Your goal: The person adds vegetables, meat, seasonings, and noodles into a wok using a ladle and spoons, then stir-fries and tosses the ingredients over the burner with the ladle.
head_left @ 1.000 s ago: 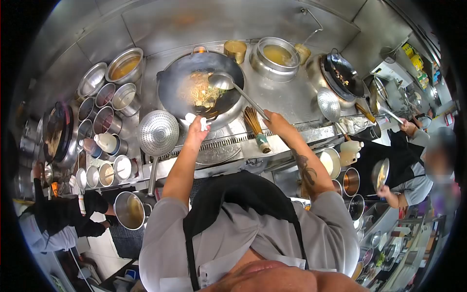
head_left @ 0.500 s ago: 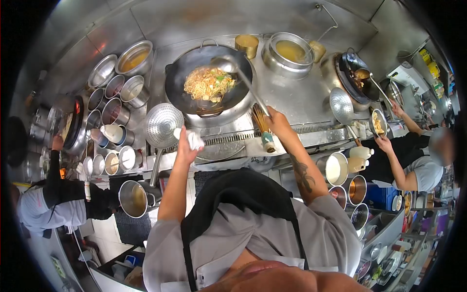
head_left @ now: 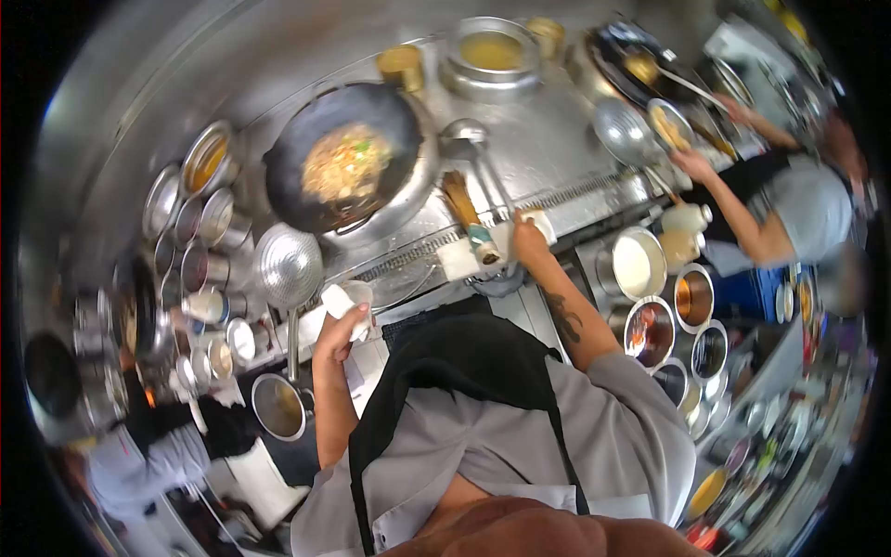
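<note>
My right hand (head_left: 531, 238) is closed around the end of a long ladle handle. The bowl of the ladle (head_left: 464, 133) is over the steel counter, to the right of the wok (head_left: 288, 130). Noodles with bits of green (head_left: 345, 163) fill the wok's middle. In my left hand (head_left: 340, 336) is a folded white cloth (head_left: 339, 300), gripped near my apron. A large perforated strainer (head_left: 288, 265) rests just left of that hand, its handle toward me. Beside the ladle handle lies a bamboo wok brush (head_left: 469, 218).
Several steel pots and bowls (head_left: 209, 160) crowd the left. A pot of yellow liquid (head_left: 492, 56) stands at the back. On the right, a co-worker (head_left: 789, 209) holds a strainer and a ladle by another wok. Sauce containers (head_left: 639, 263) stand at my right; another person (head_left: 158, 455) is at far left.
The ladle has gone from over the wok to the counter on its right. My left hand, with the cloth, has drawn back toward me. The whole view has turned and blurred.
</note>
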Tool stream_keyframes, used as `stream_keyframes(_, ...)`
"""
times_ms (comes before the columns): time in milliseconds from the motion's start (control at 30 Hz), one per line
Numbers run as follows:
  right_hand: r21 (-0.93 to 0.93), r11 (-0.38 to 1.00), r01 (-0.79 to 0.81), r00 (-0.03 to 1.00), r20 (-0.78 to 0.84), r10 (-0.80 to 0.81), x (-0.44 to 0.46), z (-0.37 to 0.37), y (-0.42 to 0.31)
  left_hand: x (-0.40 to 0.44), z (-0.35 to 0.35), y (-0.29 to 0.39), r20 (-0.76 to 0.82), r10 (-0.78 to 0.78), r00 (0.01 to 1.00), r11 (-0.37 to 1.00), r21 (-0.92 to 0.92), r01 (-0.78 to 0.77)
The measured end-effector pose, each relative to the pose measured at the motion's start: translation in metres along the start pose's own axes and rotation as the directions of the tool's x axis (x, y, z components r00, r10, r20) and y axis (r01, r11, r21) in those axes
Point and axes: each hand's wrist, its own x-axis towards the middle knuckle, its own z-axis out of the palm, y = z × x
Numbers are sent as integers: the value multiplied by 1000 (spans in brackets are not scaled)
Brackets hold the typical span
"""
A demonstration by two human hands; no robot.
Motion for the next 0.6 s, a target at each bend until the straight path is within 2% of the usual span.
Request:
stream_keyframes(33,-27,1000,6,1000,5,-6,-5,7,4,3,11,14,82,-9,997,996,85,2)
stream_keyframes(67,-30,999,21,997,70,-19,-13,0,2,2,21,26,107,-82,991,980,190,60)
stream_keyframes(100,-25,1000,19,991,131,-15,-26,-11,-4,14,21,18,162,8,987,983,181,-38)
stream_keyframes(133,-10,1000,14,998,68,-13,-42,-14,-7,18,31,25,200,14,980,969,240,-62)
stream_keyframes(167,66,998,-16,995,102,9,-62,-33,-16,21,42,32,248,17,969,952,293,-91)
stream_keyframes(200,111,994,1,1000,25,-4,-74,-17,-9,34,47,27,273,9,962,947,306,-95)
stream_keyframes(233,176,983,-52,999,22,48,-91,-5,-7,51,48,19,295,-1,956,944,316,-96)
stream_keyframes(300,120,982,-147,981,145,129,-135,-3,-15,82,57,-1,339,-135,931,943,331,16)
stream_keyframes(367,108,970,-218,971,126,204,-194,9,-23,62,89,15,492,-255,833,887,462,-1)
stream_keyframes(433,125,933,-338,931,190,312,-253,28,-29,60,110,3,600,-304,740,836,541,-95)
stream_keyframes(467,158,890,-428,896,204,394,-282,46,-32,57,122,-5,595,-352,723,774,619,-133)
stream_keyframes(500,173,837,-518,845,252,471,-314,59,-38,55,134,-15,637,-399,660,737,650,-182)
stream_keyframes(600,226,673,-705,701,364,613,-401,84,-71,39,164,-32,726,-483,491,684,662,-306)
